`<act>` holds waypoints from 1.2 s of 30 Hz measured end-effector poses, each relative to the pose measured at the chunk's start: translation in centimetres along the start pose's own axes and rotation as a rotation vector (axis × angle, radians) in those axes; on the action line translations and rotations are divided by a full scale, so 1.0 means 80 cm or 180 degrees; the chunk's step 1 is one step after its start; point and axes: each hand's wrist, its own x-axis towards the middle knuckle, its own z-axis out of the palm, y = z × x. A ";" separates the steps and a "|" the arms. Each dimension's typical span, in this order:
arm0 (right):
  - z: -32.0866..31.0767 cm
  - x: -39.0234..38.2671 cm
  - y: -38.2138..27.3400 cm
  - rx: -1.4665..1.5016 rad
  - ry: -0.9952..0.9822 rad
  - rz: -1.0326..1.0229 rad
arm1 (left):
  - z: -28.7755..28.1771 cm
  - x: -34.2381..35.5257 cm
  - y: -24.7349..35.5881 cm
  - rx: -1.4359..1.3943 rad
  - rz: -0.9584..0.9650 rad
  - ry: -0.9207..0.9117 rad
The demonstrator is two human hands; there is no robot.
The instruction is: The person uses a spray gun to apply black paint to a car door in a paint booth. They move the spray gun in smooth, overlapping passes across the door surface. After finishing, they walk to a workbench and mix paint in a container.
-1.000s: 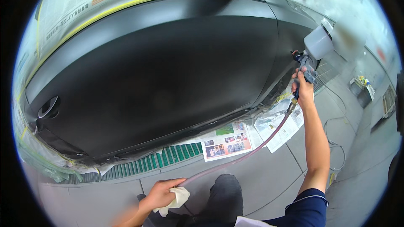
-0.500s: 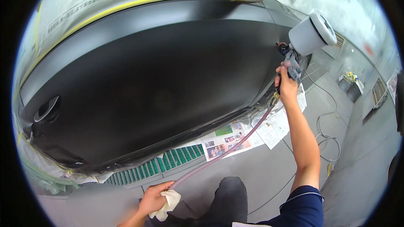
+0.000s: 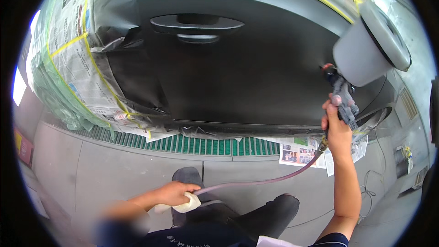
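My right hand point(image 3: 339, 132) is closed round the handle of a spray gun point(image 3: 340, 93), whose white paint cup point(image 3: 363, 52) sits on top. The gun's nozzle points left, toward a dark grey car door point(image 3: 260, 73). From the base of the handle a purple hose point(image 3: 260, 182) sags across to my left hand point(image 3: 176, 193). That hand is closed on the hose and also has a pale cloth point(image 3: 185, 205) bunched in it. A door handle point(image 3: 197, 24) shows at the upper left of the panel.
Newspaper and film masking point(image 3: 68, 41), edged with yellow tape, covers the car left of the door. Below it runs a green floor grate point(image 3: 201, 145). Printed sheets point(image 3: 302, 153) lie under the sill. At right are a loose cable point(image 3: 366, 194) and a dark bin point(image 3: 402, 161).
The view has swung left, bringing the door handle and left masking nearer the middle. The spray gun now appears closer and lower. Both hands keep their holds.
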 end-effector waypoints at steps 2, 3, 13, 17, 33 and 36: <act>0.059 0.001 -0.036 -0.0048 -0.0338 0.0036 | -0.008 -0.021 -0.030 -0.0068 -0.0022 -0.0076; 0.090 0.000 -0.055 -0.0036 -0.0483 0.0063 | -0.009 -0.034 -0.044 -0.0048 -0.0044 -0.0030; 0.358 -0.015 -0.191 0.0640 -0.1748 -0.1175 | 0.019 -0.088 -0.161 -0.0467 -0.0083 0.0363; 0.402 -0.010 -0.235 0.0921 -0.2665 -0.0809 | 0.007 -0.095 -0.150 -0.0563 -0.0300 0.0318; 0.097 0.009 -0.185 0.0306 -0.0079 0.0804 | 0.005 -0.058 -0.141 0.0257 0.0445 0.0091; 0.034 -0.007 -0.150 0.0151 0.0542 0.0793 | 0.004 -0.048 -0.140 0.0258 0.0645 0.0184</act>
